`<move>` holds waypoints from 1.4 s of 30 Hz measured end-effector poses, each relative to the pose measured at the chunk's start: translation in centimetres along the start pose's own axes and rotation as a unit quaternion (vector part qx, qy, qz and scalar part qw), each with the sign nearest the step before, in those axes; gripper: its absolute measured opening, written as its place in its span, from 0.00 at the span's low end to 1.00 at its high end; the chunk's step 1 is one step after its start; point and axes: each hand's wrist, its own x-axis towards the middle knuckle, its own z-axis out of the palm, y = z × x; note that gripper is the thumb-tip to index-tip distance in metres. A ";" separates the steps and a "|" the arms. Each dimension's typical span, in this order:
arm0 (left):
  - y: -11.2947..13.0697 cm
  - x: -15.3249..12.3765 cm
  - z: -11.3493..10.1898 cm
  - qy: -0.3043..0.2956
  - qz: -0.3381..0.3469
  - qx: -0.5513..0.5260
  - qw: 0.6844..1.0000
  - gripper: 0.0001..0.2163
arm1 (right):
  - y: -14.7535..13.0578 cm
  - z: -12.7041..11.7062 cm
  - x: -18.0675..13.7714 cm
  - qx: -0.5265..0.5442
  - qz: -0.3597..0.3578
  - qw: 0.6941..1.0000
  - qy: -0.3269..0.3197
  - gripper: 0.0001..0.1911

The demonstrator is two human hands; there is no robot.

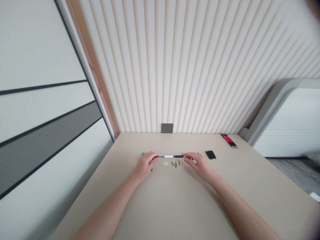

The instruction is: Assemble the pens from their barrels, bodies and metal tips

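The left hand (144,166) and the right hand (198,165) were held low over a beige tabletop (175,203). Between them, a slim white-and-black pen (170,156) was suspended level just above the surface. Its white end was pinched by the left hand's fingertips and its black end by the right's; neither hand was spread. A teal object (143,154) was partly hidden behind the left hand, and its shape could not be made out. Small white pieces (165,163) were laid just below the pen, between the hands, and small dark pieces (175,163) were set beside them, nearer the right hand. Beyond the right hand, a row of black tubes (210,154) was placed on the tabletop. Farther off to that side, a bundle of red-and-black pens (229,141) was lying near the far edge. Past the hands, a grey wall socket (167,128) was mounted on a ribbed white wall panel (180,73) just above the tabletop's far edge.
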 end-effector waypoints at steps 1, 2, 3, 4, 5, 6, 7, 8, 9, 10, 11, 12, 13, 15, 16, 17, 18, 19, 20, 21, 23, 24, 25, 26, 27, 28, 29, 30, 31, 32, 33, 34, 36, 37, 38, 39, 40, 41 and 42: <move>0.0 0.0 0.0 -0.002 0.002 -0.001 1.000 0.08 | -0.2 0.0 0.0 0.001 -0.007 1.000 -0.002 0.13; 0.0 0.0 0.1 -0.004 0.003 -0.001 1.000 0.08 | -0.4 0.1 0.0 0.001 -0.013 1.000 -0.004 0.12; -0.1 -0.1 0.1 -0.006 0.005 -0.001 1.000 0.08 | -0.6 0.1 0.0 0.000 -0.019 1.000 -0.006 0.12; -0.1 -0.1 0.1 -0.007 0.006 -0.001 1.000 0.08 | -0.9 0.1 0.0 -0.002 -0.022 1.000 -0.007 0.11; -0.1 -0.1 0.1 -0.009 0.006 -0.001 1.000 0.09 | -1.1 0.1 0.0 -0.002 -0.025 1.000 -0.008 0.11; -0.1 -0.1 0.1 -0.011 0.005 -0.001 1.000 0.09 | -1.3 0.1 0.0 -0.002 -0.026 1.000 -0.009 0.11; -0.1 -0.2 0.1 -0.015 0.004 -0.002 1.000 0.09 | -1.4 0.2 -0.1 0.001 -0.026 1.000 -0.011 0.11; -0.1 -0.2 0.1 -0.019 0.003 -0.005 1.000 0.09 | -1.6 0.2 -0.1 0.005 -0.023 1.000 -0.014 0.11; -0.1 -0.2 0.1 -0.023 0.003 -0.008 1.000 0.09 | -1.7 0.3 -0.2 0.010 -0.019 1.000 -0.017 0.12; -0.1 -0.2 0.1 -0.026 0.005 -0.012 1.000 0.09 | -1.8 0.3 -0.2 0.015 -0.014 1.000 -0.021 0.12; -0.1 -0.3 0.0 -0.029 0.008 -0.017 0.999 0.09 | -1.8 0.4 -0.3 0.020 -0.010 0.999 -0.024 0.12; -0.1 -0.3 0.0 -0.031 0.011 -0.021 0.999 0.09 | -1.8 0.5 -0.3 0.024 -0.008 0.999 -0.026 0.12; -0.1 -0.3 0.0 -0.030 0.013 -0.023 0.999 0.09 | -1.8 0.6 -0.3 0.028 -0.008 0.999 -0.028 0.13; -0.1 -0.3 0.0 -0.024 0.011 -0.022 0.999 0.10 | -1.6 0.7 -0.3 0.031 -0.012 0.999 -0.026 0.13; 0.0 -0.2 0.0 -0.019 0.008 -0.020 1.000 0.10 | -1.4 0.8 -0.3 0.031 -0.013 0.999 -0.020 0.13; 0.0 -0.2 0.0 -0.015 0.003 -0.018 1.000 0.10 | -1.3 0.8 -0.2 0.031 -0.012 0.999 -0.010 0.14; 0.1 -0.1 0.0 -0.010 -0.001 -0.017 1.000 0.10 | -1.1 0.8 -0.2 0.032 -0.008 0.999 0.006 0.14; 0.1 0.0 0.0 -0.008 -0.004 -0.017 1.000 0.10 | -1.0 0.7 -0.2 0.032 -0.002 0.999 0.024 0.15; 0.2 0.0 0.0 -0.007 -0.007 -0.017 1.000 0.10 | -0.8 0.6 -0.1 0.032 0.004 0.999 0.041 0.15; 0.2 0.0 -0.1 -0.007 -0.009 -0.017 1.000 0.09 | -0.7 0.5 -0.1 0.033 0.008 0.998 0.056 0.14; 0.3 0.0 -0.1 -0.007 -0.011 -0.017 1.000 0.09 | -0.6 0.3 0.0 0.032 0.005 0.997 0.071 0.14; 0.2 0.0 -0.1 -0.006 -0.012 -0.016 1.000 0.09 | -0.5 0.2 0.0 0.030 0.000 0.997 0.073 0.13; 0.2 0.0 -0.1 -0.006 -0.013 -0.016 1.000 0.09 | -0.6 0.2 0.0 0.028 -0.007 0.997 0.072 0.13; 0.1 -0.1 -0.1 -0.006 -0.011 -0.015 1.000 0.09 | -0.6 0.1 0.0 0.027 -0.014 0.997 0.071 0.13; 0.0 -0.1 -0.1 -0.006 -0.009 -0.015 1.000 0.09 | -0.7 0.1 0.0 0.026 -0.022 0.997 0.068 0.13; 0.0 -0.1 0.0 -0.007 -0.006 -0.014 1.000 0.09 | -0.8 0.1 0.1 0.027 -0.029 0.997 0.064 0.13; -0.1 -0.2 0.0 -0.008 -0.004 -0.013 1.000 0.09 | -0.9 0.2 0.1 0.029 -0.036 0.997 0.060 0.13; -0.1 -0.2 0.0 -0.009 -0.003 -0.011 1.000 0.09 | -1.0 0.2 0.1 0.032 -0.043 0.997 0.058 0.13; -0.1 -0.2 0.0 -0.009 -0.003 -0.010 1.000 0.09 | -1.0 0.2 0.1 0.035 -0.047 0.997 0.057 0.12; 0.0 -0.2 0.0 -0.009 -0.006 -0.009 1.000 0.09 | -1.1 0.2 0.1 0.039 -0.049 0.996 0.058 0.12; 0.0 -0.1 -0.1 -0.009 -0.009 -0.008 1.000 0.09 | -1.1 0.2 0.1 0.041 -0.049 0.996 0.060 0.12; 0.0 -0.1 -0.1 -0.007 -0.012 -0.008 1.000 0.09 | -1.1 0.2 0.0 0.043 -0.048 0.996 0.062 0.12; 0.1 -0.1 -0.1 -0.003 -0.016 -0.008 1.000 0.09 | -1.0 0.1 0.0 0.044 -0.045 0.996 0.064 0.12; 0.1 -0.1 -0.2 -0.002 -0.016 -0.009 1.000 0.09 | -1.0 0.1 0.0 0.044 -0.044 0.996 0.065 0.12; 0.1 -0.1 -0.2 -0.001 -0.016 -0.010 1.000 0.09 | -0.9 0.1 0.0 0.043 -0.044 0.996 0.066 0.12; 0.1 -0.1 -0.2 -0.001 -0.015 -0.011 1.000 0.09 | -0.9 0.1 0.0 0.042 -0.043 0.996 0.067 0.12; 0.1 0.0 -0.2 -0.002 -0.014 -0.011 1.000 0.10 | -0.9 0.1 0.0 0.041 -0.043 0.996 0.068 0.13; 0.1 0.0 -0.2 -0.002 -0.014 -0.011 1.000 0.10 | -0.9 0.1 0.0 0.041 -0.041 0.996 0.067 0.13; 0.1 0.0 -0.3 -0.001 -0.014 -0.010 1.000 0.10 | -0.9 0.1 0.0 0.042 -0.039 0.996 0.067 0.13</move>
